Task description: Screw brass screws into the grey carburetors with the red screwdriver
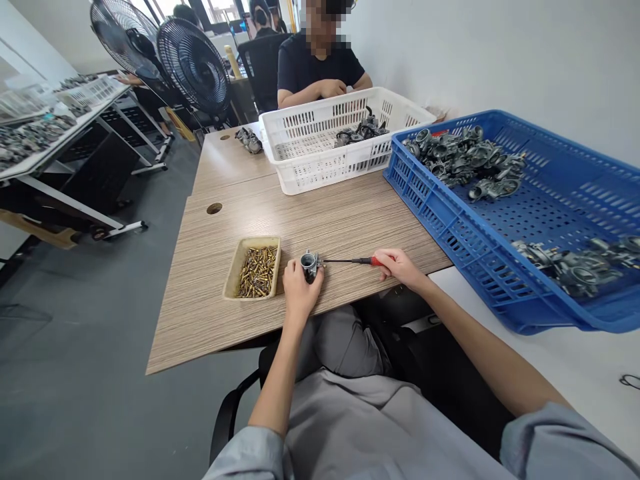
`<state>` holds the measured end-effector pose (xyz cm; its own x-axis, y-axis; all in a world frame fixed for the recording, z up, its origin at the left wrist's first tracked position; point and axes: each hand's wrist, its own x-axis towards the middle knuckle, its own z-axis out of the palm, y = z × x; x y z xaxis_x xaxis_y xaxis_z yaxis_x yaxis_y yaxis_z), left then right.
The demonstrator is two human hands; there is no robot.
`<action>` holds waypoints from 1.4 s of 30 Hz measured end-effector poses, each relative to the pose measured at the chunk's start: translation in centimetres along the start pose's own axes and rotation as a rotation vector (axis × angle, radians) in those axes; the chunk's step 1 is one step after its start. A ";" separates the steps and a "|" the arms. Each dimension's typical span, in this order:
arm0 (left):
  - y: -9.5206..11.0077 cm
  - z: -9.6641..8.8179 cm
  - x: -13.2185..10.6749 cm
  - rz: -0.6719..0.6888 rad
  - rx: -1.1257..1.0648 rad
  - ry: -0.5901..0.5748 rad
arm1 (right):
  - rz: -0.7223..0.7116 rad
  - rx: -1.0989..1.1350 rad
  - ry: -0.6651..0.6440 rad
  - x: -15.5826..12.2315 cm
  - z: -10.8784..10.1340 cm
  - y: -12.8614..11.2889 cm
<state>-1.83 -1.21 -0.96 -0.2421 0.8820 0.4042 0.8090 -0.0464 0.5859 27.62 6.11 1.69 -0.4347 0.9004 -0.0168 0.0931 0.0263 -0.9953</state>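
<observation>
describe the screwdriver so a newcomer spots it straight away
On the wood-grain table, nearer than the white basket, the wearer's left hand holds a grey metal part. The screwdriver runs from that part to the right hand. Its red handle and thin dark shaft set it apart from the part.

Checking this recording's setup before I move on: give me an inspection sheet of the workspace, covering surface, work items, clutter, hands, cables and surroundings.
Surface: wood-grain table, two round holes along left side.
Work items: carburetor; screwdriver, tip at the carburetor; tray of brass pieces.
Clutter: white crate, blue crate, both holding metal parts; loose part beside white crate.
Hands: left hand holds carburetor; right hand grips screwdriver's red handle.
Cables: black loop at right edge, perhaps a cable.
Surroundings: person opposite, two fans, side table.
</observation>
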 end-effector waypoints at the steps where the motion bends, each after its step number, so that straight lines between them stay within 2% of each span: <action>1: 0.0 0.0 0.0 -0.001 -0.002 0.002 | 0.000 0.000 0.001 0.0 0.0 0.0; 42: 0.0 0.0 -0.1 -0.003 0.001 -0.003 | 0.004 0.015 0.005 0.0 0.1 -0.1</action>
<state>-1.79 -1.31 -0.96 -0.2430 0.8838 0.3998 0.8086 -0.0431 0.5868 27.53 6.04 1.78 -0.4302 0.9025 -0.0199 0.0807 0.0165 -0.9966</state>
